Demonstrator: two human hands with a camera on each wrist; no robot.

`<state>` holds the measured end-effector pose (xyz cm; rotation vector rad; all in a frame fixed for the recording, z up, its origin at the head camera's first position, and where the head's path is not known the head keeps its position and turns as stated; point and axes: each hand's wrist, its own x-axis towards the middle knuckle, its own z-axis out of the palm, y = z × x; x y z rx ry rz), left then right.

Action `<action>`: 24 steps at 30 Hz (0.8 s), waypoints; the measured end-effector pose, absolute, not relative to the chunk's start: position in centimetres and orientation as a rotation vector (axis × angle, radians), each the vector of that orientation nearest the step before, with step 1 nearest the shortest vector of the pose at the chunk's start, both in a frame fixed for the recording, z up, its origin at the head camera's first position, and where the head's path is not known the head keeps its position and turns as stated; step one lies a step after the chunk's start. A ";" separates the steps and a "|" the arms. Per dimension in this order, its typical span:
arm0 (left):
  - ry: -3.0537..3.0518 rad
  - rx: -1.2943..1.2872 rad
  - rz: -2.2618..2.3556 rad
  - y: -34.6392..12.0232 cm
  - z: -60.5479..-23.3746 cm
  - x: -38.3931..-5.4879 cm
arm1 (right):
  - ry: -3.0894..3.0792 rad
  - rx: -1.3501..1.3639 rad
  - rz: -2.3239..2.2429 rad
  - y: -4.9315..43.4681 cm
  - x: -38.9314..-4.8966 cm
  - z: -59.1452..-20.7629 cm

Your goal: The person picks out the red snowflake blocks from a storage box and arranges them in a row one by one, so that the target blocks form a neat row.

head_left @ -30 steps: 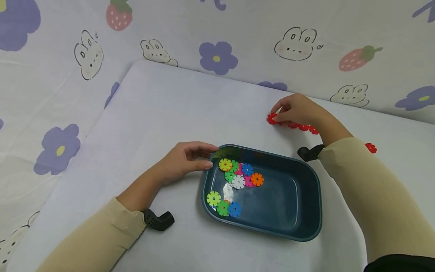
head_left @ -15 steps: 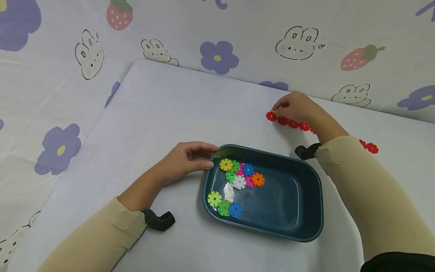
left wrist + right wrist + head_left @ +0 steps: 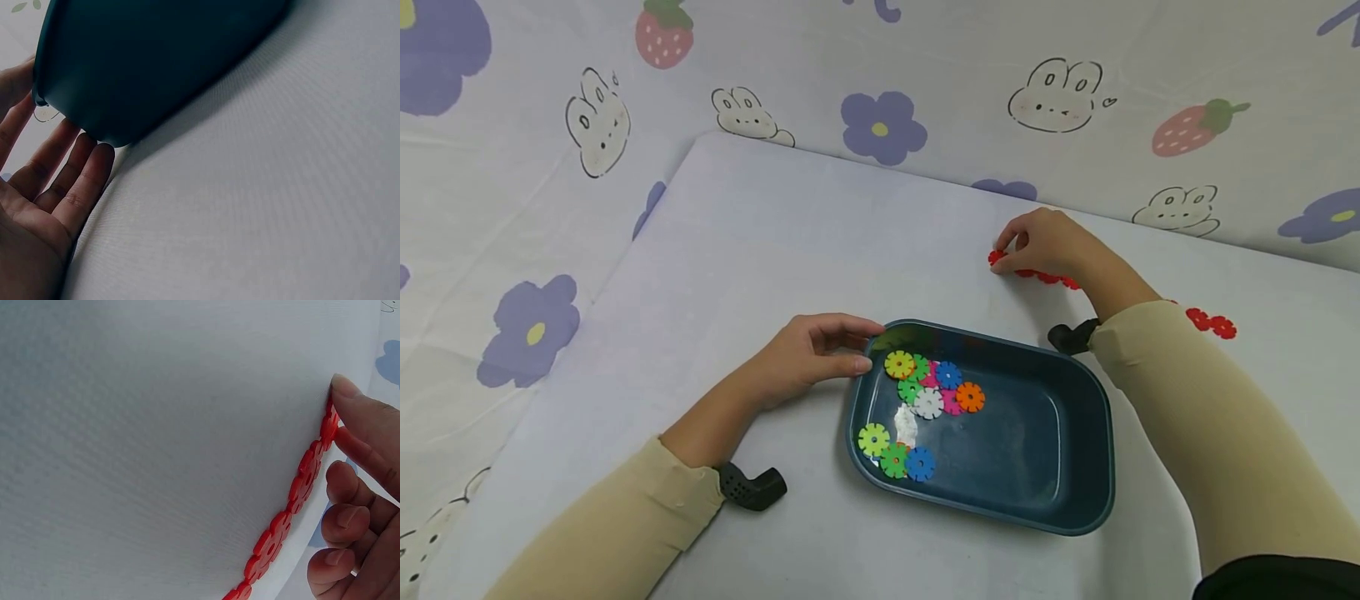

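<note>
My right hand (image 3: 1048,242) pinches a red notched snowflake disc (image 3: 996,258) at the left end of a row of similar discs. In the right wrist view, thumb and index finger (image 3: 359,450) meet at that end disc, the other fingers curled beside it. Further red discs (image 3: 270,549) touch edge to edge; whether they interlock I cannot tell. The forearm covers part of the row. My left hand (image 3: 812,354) holds the left far corner of a dark teal plastic basin (image 3: 981,507), thumb at the rim and fingers against the outer wall, visible in the left wrist view (image 3: 81,175).
Several coloured snowflake discs (image 3: 928,403) lie in the basin's left half, in yellow, green, pink, blue, white and orange. Two red discs (image 3: 1210,323) show right of my sleeve. White cloth (image 3: 760,225) covers the table, and a patterned curtain (image 3: 955,75) hangs behind.
The right thumb has come down over the row's end disc, which stood uncovered half a second ago. That forearm has shifted slightly left, exposing two red discs. The left hand stays put.
</note>
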<state>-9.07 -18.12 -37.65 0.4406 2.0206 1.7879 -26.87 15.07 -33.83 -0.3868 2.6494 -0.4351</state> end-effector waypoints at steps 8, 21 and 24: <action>2.040 0.417 1.767 -18.0 -37.5 -9.0 | 2.646 -0.376 -0.442 15.4 -26.8 -34.0; 2.044 0.426 1.774 -17.9 -37.5 -8.9 | 2.657 -0.377 -0.427 16.4 -26.5 -33.3; 2.050 0.424 1.771 -18.0 -37.6 -9.0 | 2.684 -0.362 -0.435 16.9 -26.4 -33.0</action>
